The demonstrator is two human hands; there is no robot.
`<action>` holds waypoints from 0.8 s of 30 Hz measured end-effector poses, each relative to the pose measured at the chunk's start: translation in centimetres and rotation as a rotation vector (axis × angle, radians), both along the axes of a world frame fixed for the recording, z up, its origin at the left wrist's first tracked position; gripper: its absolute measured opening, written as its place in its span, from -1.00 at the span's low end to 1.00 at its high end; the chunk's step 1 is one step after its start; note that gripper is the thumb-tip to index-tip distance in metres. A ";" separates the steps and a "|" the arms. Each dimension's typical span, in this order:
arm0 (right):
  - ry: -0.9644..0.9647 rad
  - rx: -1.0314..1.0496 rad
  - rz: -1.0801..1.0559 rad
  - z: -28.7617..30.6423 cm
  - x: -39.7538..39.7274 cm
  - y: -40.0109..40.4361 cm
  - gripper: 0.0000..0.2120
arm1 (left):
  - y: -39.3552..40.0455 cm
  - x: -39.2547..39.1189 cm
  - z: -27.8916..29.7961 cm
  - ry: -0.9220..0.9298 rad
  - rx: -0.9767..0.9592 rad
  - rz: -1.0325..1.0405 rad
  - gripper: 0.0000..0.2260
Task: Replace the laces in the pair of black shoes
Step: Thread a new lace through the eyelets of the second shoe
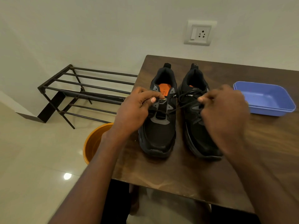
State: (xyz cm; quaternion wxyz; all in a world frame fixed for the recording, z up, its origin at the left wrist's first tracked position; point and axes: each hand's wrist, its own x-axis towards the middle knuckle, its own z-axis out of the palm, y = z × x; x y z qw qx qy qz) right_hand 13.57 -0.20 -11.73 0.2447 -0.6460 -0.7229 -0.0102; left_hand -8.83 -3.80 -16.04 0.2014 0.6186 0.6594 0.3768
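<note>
Head view: wooden table (186, 175), tiled floor (32, 159).

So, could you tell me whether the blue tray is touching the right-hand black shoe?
Apart. The head view shows bare wooden table between the blue tray and the right-hand shoe, though the right hand covers part of that gap.

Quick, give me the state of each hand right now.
Left hand: pinching the black lace at the left shoe.
Right hand: pinching the same lace over the right shoe.
</note>
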 end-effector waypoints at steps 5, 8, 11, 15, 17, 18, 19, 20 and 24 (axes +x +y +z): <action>-0.012 0.038 0.050 0.3 -0.7 -1.1 -0.70 | -0.1 0.0 0.0 0.010 0.006 0.000 -0.75; -0.103 -0.090 0.290 -0.3 -3.5 -2.5 -0.70 | -0.1 0.0 0.0 0.004 0.008 -0.016 -0.74; -0.155 -0.174 0.248 -0.6 -3.6 -2.1 -0.83 | -0.1 -0.2 -0.1 0.006 0.003 -0.021 -0.72; -0.092 -0.076 -0.018 0.3 -0.1 -0.4 -0.86 | 0.0 -0.1 0.0 -0.044 0.005 -0.021 -0.69; -0.087 -0.077 -0.045 0.3 0.2 -0.5 -0.81 | 0.0 -0.1 0.0 -0.071 0.002 -0.020 -0.69; -0.079 -0.074 0.003 0.2 -0.2 -0.7 -0.79 | 0.0 -0.1 0.0 -0.080 0.001 -0.022 -0.68; -0.065 -0.067 0.079 0.0 -0.8 -1.1 -0.76 | -0.1 -0.2 -0.1 -0.079 0.000 -0.026 -0.69; -0.052 -0.070 0.163 -0.1 -1.4 -1.5 -0.75 | -0.2 -0.3 0.0 -0.072 -0.002 -0.035 -0.69; -0.067 -0.195 0.314 -0.5 -2.9 -2.0 -0.73 | -0.9 -0.6 0.7 -0.083 -0.066 -0.060 -0.61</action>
